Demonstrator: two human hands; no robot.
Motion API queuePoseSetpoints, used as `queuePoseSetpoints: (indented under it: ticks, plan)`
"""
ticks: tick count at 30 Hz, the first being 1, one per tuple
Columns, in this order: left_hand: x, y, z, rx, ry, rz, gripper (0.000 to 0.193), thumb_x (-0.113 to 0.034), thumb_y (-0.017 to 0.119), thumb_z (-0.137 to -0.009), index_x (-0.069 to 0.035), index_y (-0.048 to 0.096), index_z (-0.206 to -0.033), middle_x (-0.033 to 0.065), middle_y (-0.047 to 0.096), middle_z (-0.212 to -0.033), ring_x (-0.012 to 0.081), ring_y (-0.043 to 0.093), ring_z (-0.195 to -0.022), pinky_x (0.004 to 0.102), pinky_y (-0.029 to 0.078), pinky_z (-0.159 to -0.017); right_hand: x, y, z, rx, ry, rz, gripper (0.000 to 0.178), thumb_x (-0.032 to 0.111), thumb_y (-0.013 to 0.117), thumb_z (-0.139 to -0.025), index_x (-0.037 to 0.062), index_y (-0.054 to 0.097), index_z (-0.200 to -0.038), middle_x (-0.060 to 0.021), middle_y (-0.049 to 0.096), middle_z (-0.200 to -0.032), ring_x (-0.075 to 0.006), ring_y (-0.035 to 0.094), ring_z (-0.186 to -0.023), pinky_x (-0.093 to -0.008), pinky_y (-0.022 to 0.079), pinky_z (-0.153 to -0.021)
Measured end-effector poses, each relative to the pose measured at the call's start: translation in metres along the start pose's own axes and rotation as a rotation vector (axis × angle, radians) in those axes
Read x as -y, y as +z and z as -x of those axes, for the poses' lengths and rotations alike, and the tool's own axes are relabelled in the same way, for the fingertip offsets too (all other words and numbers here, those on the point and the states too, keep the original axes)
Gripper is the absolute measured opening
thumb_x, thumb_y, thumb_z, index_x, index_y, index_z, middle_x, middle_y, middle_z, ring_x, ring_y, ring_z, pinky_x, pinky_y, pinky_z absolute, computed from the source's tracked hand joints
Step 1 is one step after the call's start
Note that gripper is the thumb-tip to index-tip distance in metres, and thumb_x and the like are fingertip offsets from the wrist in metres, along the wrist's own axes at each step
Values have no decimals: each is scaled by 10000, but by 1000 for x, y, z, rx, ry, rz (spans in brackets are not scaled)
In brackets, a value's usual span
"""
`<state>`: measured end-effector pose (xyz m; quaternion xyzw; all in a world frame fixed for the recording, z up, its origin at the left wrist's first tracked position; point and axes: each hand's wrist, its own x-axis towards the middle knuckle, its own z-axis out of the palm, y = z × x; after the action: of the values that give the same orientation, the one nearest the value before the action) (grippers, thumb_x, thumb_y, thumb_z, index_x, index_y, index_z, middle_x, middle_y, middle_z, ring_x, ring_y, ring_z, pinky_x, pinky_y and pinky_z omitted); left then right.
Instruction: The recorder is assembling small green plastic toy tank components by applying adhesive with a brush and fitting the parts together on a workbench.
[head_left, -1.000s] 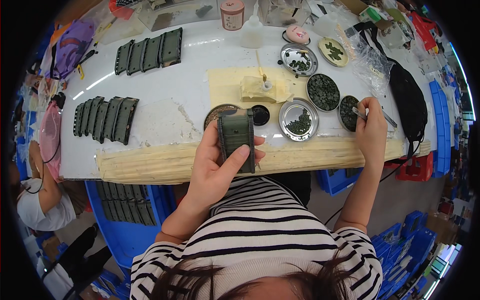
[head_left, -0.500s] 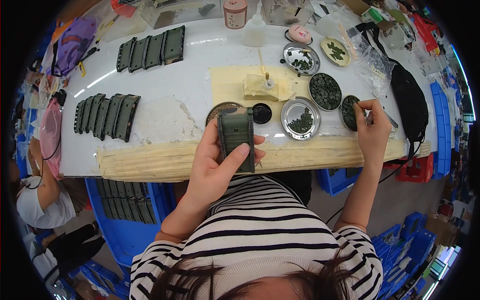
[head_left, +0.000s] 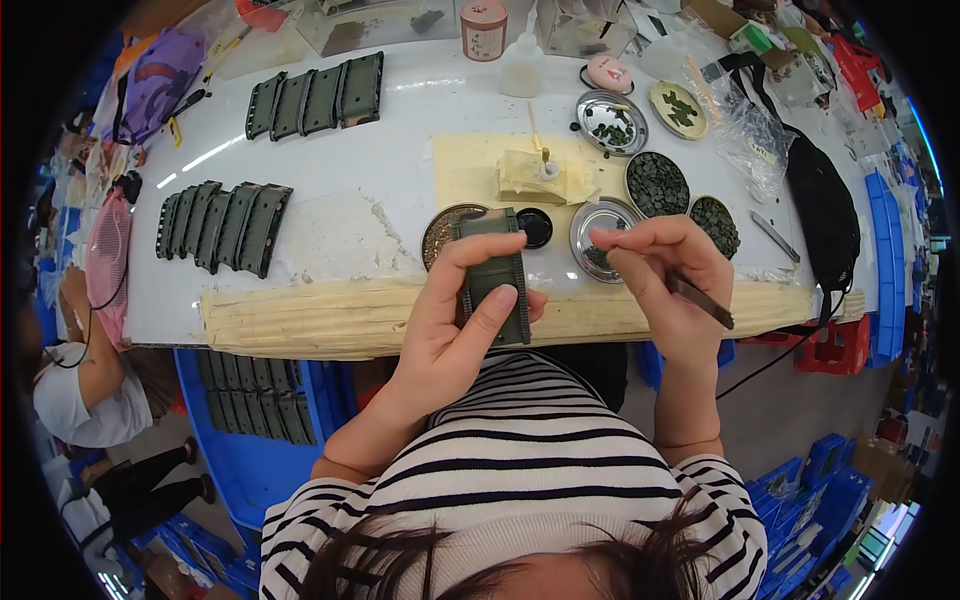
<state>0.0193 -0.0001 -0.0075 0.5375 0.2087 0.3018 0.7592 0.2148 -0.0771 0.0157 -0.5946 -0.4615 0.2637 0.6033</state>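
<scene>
My left hand point(head_left: 455, 325) grips a dark green curved panel point(head_left: 490, 275) with ribbed edges, thumb on its face and fingers round its sides. To its right, my right hand point(head_left: 675, 285) is closed round dark tweezers point(head_left: 700, 302), whose back end sticks out toward the lower right. Its thumb and forefinger come close together over a shallow metal dish point(head_left: 603, 213) of green bits; whether a small piece is between them I cannot tell. Behind that hand stand a round tin of dark green chips point(head_left: 657, 185) and a smaller tin of chips point(head_left: 714, 226).
Two groups of similar green panels point(head_left: 315, 97) point(head_left: 222, 228) lie at left. A tape-wrapped block point(head_left: 545, 178), a black round lid point(head_left: 537, 228) and a tin of brown grains point(head_left: 437, 240) stand mid-table. A slim metal tool point(head_left: 776, 236) lies at right. Below is a blue crate point(head_left: 245, 480).
My right hand has moved left from the smaller chip tin to near the panel, the tweezers now showing in it. My left hand has shifted slightly right, its forefinger now bent over the panel.
</scene>
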Motion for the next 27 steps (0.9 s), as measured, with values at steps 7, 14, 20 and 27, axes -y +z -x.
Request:
queuePoseSetpoints:
  ticks: [7, 14, 20, 27]
  plan:
    - [5, -4, -5, 13, 4, 184, 210, -159, 470, -1007, 6, 571, -1090, 70, 596, -1076, 103, 573, -949, 248, 466, -858, -4, 40, -1, 169, -205, -17, 229, -52, 734, -722, 40, 691, -928, -12, 529, -873, -11, 301, -509, -163, 248, -470]
    - [16, -9, -6, -50, 62, 132, 178, -147, 461, -1008, -5, 560, -966, 27, 560, -943, 107, 519, -1029, 259, 390, -917, 6, 44, 2, 201, -253, 205, 258, -45, 742, -712, 42, 696, -950, -30, 553, -816, -55, 429, -543, -197, 396, -533]
    - [17, -12, -8, -26, 141, -94, 224, -179, 408, -1020, -20, 538, -931, 99, 612, -1051, 130, 527, -1085, 291, 384, -964, -1, 41, -4, 182, -669, 500, 309, 37, 775, -649, 45, 694, -947, -39, 584, -739, -169, 573, -620, -261, 421, -524]
    - [13, -13, -6, 40, 104, -185, 137, -101, 410, -1002, -16, 499, -1063, 84, 583, -1027, 135, 567, -978, 283, 448, -884, 7, 36, -7, 155, -718, 601, 246, 18, 756, -660, 38, 667, -889, -49, 586, -767, -198, 571, -608, -304, 442, -522]
